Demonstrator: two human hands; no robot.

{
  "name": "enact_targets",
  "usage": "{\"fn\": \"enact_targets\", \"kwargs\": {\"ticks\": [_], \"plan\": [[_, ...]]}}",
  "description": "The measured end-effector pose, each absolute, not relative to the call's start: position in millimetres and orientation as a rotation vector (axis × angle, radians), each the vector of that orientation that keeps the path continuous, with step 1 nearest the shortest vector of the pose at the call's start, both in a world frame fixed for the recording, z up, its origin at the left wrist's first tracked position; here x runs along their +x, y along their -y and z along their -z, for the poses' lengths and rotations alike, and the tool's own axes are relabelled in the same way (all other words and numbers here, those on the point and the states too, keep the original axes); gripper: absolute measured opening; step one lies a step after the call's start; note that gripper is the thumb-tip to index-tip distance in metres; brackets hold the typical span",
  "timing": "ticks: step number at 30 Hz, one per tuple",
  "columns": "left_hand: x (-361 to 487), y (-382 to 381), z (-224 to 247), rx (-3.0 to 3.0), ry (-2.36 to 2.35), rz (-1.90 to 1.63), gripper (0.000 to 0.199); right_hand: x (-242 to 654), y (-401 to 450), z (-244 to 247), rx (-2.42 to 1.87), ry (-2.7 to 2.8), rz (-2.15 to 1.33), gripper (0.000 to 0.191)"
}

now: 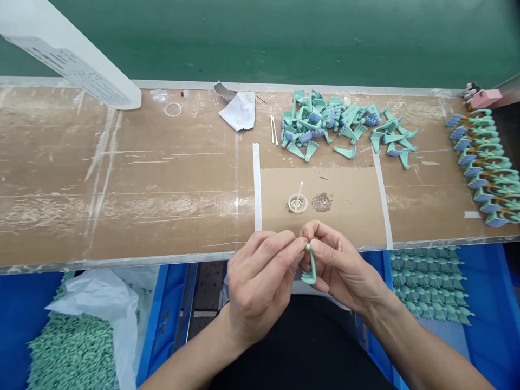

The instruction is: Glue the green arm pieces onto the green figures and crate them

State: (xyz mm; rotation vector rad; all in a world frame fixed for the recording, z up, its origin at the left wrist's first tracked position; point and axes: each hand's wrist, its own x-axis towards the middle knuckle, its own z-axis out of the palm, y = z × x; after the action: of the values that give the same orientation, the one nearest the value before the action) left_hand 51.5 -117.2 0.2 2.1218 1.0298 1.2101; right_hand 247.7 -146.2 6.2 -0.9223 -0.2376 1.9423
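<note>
My left hand (264, 271) and my right hand (341, 265) meet in front of the table edge. Between my right thumb and fingers is a small green plastic piece (311, 271), its wide end hanging down. The left fingertips are pinched at its upper end; whatever they grip is too small to make out. Just beyond the hands, a small round dish (298, 203) of clear liquid stands on the cardboard with a white stick in it. Farther back lies a loose pile of green pieces (325, 122), some with blue-violet parts.
Two cotton swabs (274, 130) and a cloth scrap (239, 111) lie left of the pile. Assembled pieces line the right end (487, 168). Below the table edge, blue bins (156, 319) hold many green pieces. A white panel (77, 59) juts in at upper left.
</note>
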Motion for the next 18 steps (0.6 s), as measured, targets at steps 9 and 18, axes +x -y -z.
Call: {"fn": "enact_targets", "kwargs": {"ticks": [9,18], "plan": [[50,116,-1,2.128,-1.007,-1.217,0.034,247,145,-6,-0.931,0.247,-1.944,0.037],[47,105,1,1.847,-0.953,-1.199,0.033,245,145,-11,-1.092,0.467,-1.724,0.037]]}}
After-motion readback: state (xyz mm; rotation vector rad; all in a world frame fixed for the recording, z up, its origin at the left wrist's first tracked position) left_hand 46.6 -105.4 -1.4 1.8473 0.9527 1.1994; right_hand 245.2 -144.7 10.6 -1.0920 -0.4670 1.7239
